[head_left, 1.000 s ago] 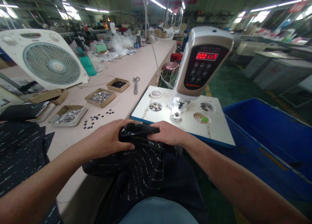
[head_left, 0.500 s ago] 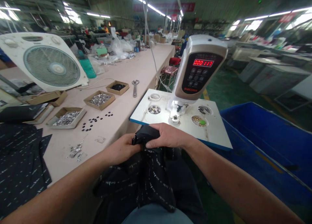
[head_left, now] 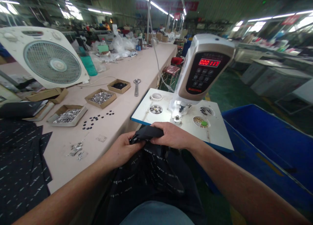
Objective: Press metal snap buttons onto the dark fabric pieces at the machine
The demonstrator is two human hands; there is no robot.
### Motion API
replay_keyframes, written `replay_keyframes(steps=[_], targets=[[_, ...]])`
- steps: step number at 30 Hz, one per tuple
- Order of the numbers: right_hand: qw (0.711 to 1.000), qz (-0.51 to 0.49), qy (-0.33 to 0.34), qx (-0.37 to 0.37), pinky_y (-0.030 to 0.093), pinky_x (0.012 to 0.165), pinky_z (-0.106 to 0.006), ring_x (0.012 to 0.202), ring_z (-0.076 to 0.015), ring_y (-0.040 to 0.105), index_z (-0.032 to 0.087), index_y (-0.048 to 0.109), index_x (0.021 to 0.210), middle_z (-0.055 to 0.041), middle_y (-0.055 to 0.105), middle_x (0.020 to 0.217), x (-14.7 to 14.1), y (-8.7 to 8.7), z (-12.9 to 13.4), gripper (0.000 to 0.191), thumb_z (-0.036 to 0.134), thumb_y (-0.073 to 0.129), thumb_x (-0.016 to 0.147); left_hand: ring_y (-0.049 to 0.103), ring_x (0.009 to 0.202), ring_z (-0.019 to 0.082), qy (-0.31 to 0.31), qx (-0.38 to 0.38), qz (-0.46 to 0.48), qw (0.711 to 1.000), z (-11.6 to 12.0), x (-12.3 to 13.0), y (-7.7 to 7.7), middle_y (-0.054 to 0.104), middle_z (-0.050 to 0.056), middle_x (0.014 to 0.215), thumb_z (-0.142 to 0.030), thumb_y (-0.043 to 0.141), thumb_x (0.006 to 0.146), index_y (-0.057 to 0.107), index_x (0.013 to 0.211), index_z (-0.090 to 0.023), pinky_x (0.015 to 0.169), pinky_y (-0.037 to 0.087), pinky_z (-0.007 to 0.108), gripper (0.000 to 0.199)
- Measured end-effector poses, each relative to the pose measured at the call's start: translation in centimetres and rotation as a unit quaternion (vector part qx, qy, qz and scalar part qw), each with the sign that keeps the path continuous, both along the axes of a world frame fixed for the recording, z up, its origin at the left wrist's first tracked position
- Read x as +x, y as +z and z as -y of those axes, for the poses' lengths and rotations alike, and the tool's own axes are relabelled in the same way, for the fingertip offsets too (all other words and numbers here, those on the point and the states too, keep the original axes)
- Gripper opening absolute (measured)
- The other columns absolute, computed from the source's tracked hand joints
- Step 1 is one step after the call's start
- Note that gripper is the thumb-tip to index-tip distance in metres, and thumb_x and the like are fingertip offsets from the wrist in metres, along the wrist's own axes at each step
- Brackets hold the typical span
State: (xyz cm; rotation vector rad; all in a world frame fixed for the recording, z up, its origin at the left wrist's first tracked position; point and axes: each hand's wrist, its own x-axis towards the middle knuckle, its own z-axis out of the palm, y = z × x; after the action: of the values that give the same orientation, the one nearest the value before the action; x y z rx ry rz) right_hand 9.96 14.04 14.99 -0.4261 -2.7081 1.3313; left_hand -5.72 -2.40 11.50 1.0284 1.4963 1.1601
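Both of my hands grip a black garment (head_left: pixel 149 132) with small white lettering, at a plain black band along its upper edge. My left hand (head_left: pixel 123 150) pinches the band's left end between thumb and fingers. My right hand (head_left: pixel 172 136) is closed round the right end, its thumb pressed on the cloth. Below the hands the garment hangs in folds over my lap. Just beyond stands a snap-fastening machine (head_left: pixel 204 71) with a red lit display, its pressing head (head_left: pixel 177 115) above a white work plate (head_left: pixel 146 120). The garment is apart from that head.
Left on the table (head_left: pixel 117 117) are boxes of metal fasteners (head_left: pixel 67 116), (head_left: pixel 100 97), a box of black pieces (head_left: pixel 119 86), a wrench (head_left: pixel 136 88), loose black caps and a fan (head_left: pixel 53 60). Dark printed cloth (head_left: pixel 22 156) covers the near left. A blue bin (head_left: pixel 264 136) stands right.
My hands have drawn slightly apart, so the band between them now lies straighter and flatter. The hanging folds have shifted a little to the right.
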Motion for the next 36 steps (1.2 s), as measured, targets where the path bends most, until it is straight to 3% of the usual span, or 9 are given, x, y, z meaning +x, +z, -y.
replay_keyframes(steps=[7,13,18,21,26,30,33,36], targets=[[1.000,-0.006,-0.001,-0.009,0.041,0.067,-0.023,0.074,-0.0142,0.059,0.018,0.071,0.096,0.0016,0.067,0.081,-0.6,-0.4,1.1,0.017,0.021,0.068,0.079,0.066,0.085,0.021,-0.008,-0.017,0.054,0.998,1.1,0.1,-1.1,0.073,0.003,0.091,-0.040,0.074,0.078,0.069,0.096,-0.018,0.083,0.050,0.034,0.029],[1.000,0.000,-0.008,-0.007,0.043,0.069,-0.024,0.075,-0.0143,0.061,0.020,0.071,0.105,0.0009,0.070,0.088,-1.6,-0.5,1.9,0.027,0.021,0.070,0.077,0.067,0.083,0.021,0.021,-0.039,0.103,0.994,1.9,-0.2,-2.2,0.076,0.003,0.091,-0.034,0.079,0.074,0.074,0.092,-0.017,0.084,0.050,0.035,0.025],[0.999,0.023,0.002,-0.026,0.044,0.071,-0.025,0.080,-0.0161,0.063,0.020,0.072,0.104,0.0006,0.072,0.090,-2.6,-0.5,2.5,0.025,0.022,0.070,0.079,0.065,0.084,0.021,0.041,-0.004,0.144,0.989,2.7,-0.3,-3.0,0.074,0.002,0.089,-0.035,0.078,0.076,0.072,0.093,-0.018,0.086,0.048,0.035,0.025],[0.998,0.052,0.019,-0.026,0.045,0.073,-0.026,0.083,-0.0183,0.065,0.021,0.073,0.105,0.0002,0.073,0.092,-3.1,-0.2,3.1,0.026,0.022,0.071,0.079,0.060,0.078,0.019,0.062,0.032,0.138,0.988,3.5,-0.3,-3.8,0.070,0.001,0.084,-0.036,0.076,0.078,0.069,0.089,-0.017,0.078,0.046,0.032,0.023],[0.981,0.132,0.122,-0.070,0.049,0.081,-0.030,0.095,-0.0232,0.067,0.025,0.070,0.120,-0.0017,0.074,0.106,-3.9,0.9,3.0,0.043,0.039,0.077,0.079,0.044,0.061,0.012,0.092,0.058,0.028,0.994,5.2,-0.6,-5.6,0.052,-0.003,0.066,-0.031,0.068,0.082,0.058,0.072,-0.017,0.056,0.032,0.025,0.020],[0.984,0.113,0.115,-0.081,0.049,0.088,-0.034,0.102,-0.0257,0.066,0.022,0.070,0.121,-0.0062,0.073,0.112,-6.6,0.9,3.1,0.047,0.052,0.070,0.084,0.052,0.065,0.012,0.093,0.070,-0.100,0.988,6.1,-1.0,-7.8,0.058,-0.002,0.069,-0.018,0.063,0.079,0.057,0.069,-0.018,0.058,0.035,0.024,0.012],[0.989,0.086,0.087,-0.085,0.050,0.084,-0.033,0.095,-0.0218,0.066,0.021,0.073,0.114,-0.0053,0.074,0.102,-10.3,-0.3,4.8,0.038,0.049,0.064,0.090,0.061,0.071,0.014,0.011,0.075,-0.217,0.973,6.4,-1.3,-9.5,0.066,-0.001,0.079,-0.015,0.062,0.076,0.062,0.078,-0.019,0.061,0.040,0.025,0.004],[0.992,0.068,0.079,-0.065,0.048,0.073,-0.028,0.078,-0.0167,0.064,0.020,0.076,0.101,-0.0021,0.073,0.085,-15.1,-2.7,7.0,0.027,0.041,0.067,0.088,0.065,0.074,0.018,-0.091,0.090,-0.336,0.933,6.5,-1.5,-10.5,0.068,0.000,0.084,-0.018,0.066,0.070,0.062,0.084,-0.021,0.062,0.042,0.028,0.014]])
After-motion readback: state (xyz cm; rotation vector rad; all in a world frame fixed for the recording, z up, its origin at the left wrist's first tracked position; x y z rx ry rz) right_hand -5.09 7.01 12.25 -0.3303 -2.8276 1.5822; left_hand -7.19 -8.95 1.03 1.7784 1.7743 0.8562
